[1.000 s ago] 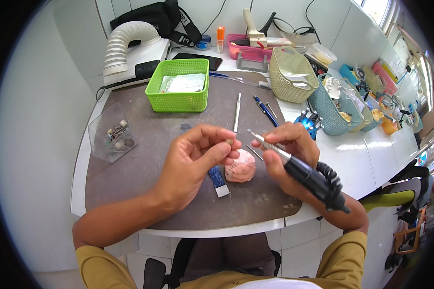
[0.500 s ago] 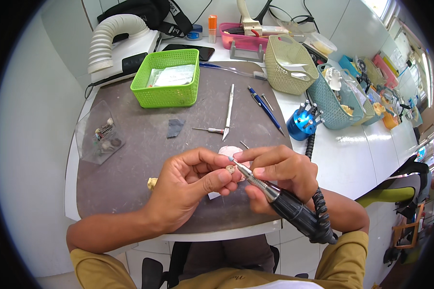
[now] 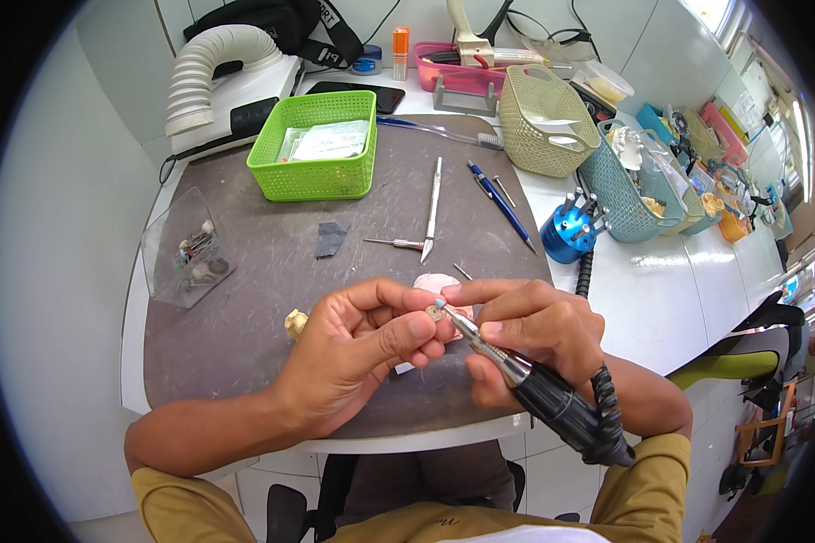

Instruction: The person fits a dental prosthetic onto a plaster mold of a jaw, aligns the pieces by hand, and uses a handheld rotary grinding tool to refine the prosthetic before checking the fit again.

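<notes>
My left hand (image 3: 353, 353) pinches a small beige tooth-like piece (image 3: 433, 313) between its fingertips. My right hand (image 3: 543, 330) grips a black and silver rotary handpiece (image 3: 552, 403) with a coiled cord, its pale blue tip at the small piece. Behind my fingers a pink cast (image 3: 436, 281) lies partly hidden on the brown mat (image 3: 217, 357). A yellowish cast (image 3: 293, 323) sits beside my left hand. Beyond my hands lie a silver knife (image 3: 433, 204), a thin metal tool (image 3: 393, 244), a dark scrap (image 3: 331, 239) and blue pens (image 3: 507, 208).
A green basket (image 3: 263, 167) and a clear tray of bits (image 3: 186, 276) stand on the mat. A white hose unit (image 3: 181, 113) is back left. A blue holder (image 3: 568, 240) and several baskets (image 3: 543, 145) line the right. A black phone (image 3: 353, 96) lies behind.
Since a second ago both hands have come together and the handpiece tip has reached the small piece. The view has shifted, showing more of the knife and blue holder. Lately little has moved.
</notes>
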### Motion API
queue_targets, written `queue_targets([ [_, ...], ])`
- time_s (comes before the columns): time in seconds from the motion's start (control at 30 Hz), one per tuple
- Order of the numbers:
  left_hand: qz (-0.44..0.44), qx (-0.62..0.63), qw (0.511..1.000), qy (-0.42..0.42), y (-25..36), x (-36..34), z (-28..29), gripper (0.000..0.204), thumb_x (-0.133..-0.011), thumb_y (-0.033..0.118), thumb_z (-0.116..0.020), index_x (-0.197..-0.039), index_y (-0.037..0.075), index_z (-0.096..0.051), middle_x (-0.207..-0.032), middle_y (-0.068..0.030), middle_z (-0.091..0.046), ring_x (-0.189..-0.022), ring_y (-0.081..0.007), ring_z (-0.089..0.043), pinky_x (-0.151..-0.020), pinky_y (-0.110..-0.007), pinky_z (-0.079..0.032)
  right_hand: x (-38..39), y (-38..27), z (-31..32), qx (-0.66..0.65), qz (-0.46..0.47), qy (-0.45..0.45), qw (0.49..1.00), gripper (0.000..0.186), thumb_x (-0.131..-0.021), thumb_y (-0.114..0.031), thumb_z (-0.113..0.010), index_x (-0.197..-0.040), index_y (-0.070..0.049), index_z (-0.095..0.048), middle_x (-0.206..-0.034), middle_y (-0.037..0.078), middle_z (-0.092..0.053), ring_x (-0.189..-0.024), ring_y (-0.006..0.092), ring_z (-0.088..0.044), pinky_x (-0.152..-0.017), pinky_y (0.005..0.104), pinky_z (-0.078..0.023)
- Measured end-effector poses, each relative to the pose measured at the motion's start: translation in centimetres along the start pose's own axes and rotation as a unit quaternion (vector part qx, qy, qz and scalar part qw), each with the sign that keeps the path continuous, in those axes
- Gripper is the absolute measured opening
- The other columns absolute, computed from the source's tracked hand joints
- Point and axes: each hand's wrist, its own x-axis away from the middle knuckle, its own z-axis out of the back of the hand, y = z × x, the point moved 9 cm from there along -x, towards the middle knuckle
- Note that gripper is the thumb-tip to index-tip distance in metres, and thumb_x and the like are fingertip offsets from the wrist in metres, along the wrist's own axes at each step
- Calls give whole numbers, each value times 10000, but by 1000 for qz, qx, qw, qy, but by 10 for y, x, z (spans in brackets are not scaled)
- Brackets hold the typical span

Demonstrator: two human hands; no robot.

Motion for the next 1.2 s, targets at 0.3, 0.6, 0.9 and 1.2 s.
queue_targets([
  [0.3,10,16,1000,2,-1,1,1,187,-928,101,-702,-1079,28,-619,-943,-93,-687,-800,-108,-650,-742,-230,-548,-1,-1,-1,17,13,1,1000,333,-819,-41,-769,-1037,27,-527,-888,173,-637,-956,406,-712,-771,414,-623],
  [0.6,15,16,1000,-1,0,0,0,188,-932,112,-700,-1079,26,-619,-938,-86,-682,-786,-102,-638,-725,-224,-536,-3,-2,-1,25,12,6,1000,311,-828,-55,-769,-1019,20,-537,-872,165,-648,-935,387,-721,-748,404,-624],
  [0.9,20,21,1000,3,-2,1,1,189,-939,112,-690,-1085,20,-614,-923,-86,-687,-779,-100,-636,-722,-222,-533,-5,-3,-1,30,8,0,1000,311,-828,-56,-770,-1018,18,-535,-872,162,-646,-942,388,-720,-739,389,-624],
  [1.2,14,21,1000,-2,-1,0,0,196,-937,107,-692,-1093,19,-611,-925,-85,-684,-781,-100,-631,-724,-223,-529,-3,-1,-1,8,4,-5,1000,333,-822,-36,-769,-1047,19,-529,-892,168,-632,-960,403,-713,-745,391,-620],
])
